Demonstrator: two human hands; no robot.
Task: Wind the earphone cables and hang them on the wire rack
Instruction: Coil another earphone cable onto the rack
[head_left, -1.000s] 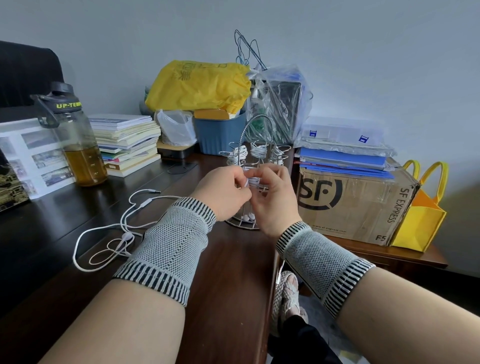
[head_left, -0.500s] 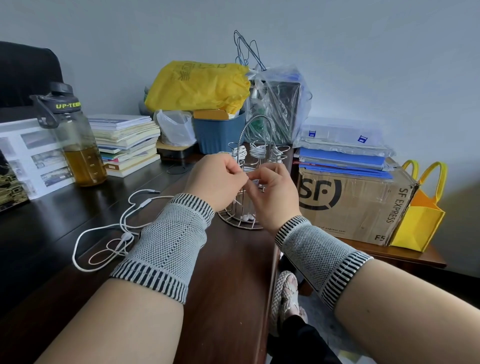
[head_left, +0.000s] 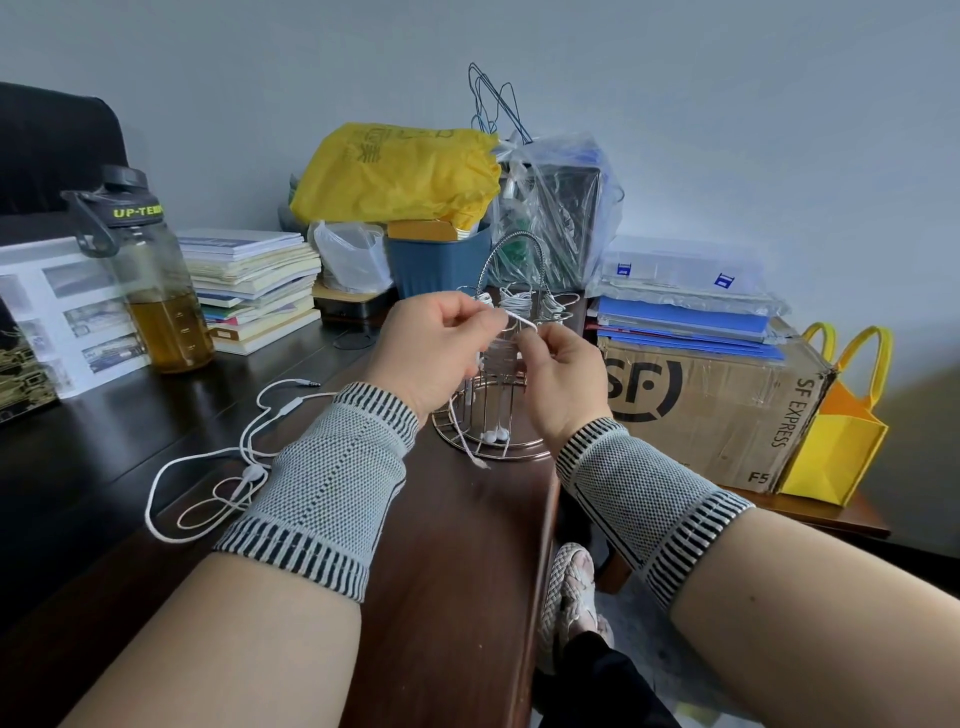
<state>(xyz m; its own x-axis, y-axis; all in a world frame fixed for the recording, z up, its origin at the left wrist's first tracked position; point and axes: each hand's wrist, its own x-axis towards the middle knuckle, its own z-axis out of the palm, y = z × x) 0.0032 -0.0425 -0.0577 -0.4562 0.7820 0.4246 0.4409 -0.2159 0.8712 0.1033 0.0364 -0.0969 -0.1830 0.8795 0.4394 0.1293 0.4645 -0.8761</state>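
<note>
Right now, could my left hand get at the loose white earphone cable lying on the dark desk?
Probably yes, once freed. The left hand pinches a white cord with the right hand; the loose white earphone cable lies uncovered beside the left wrist.

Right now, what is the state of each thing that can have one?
left hand: pinches white cable
right hand: pinches same cable
held cable: stretched between hands, end dangling
wire rack: upright, wound cables hanging
loose earphones: unwound on desk
bottle: capped, partly filled
</note>
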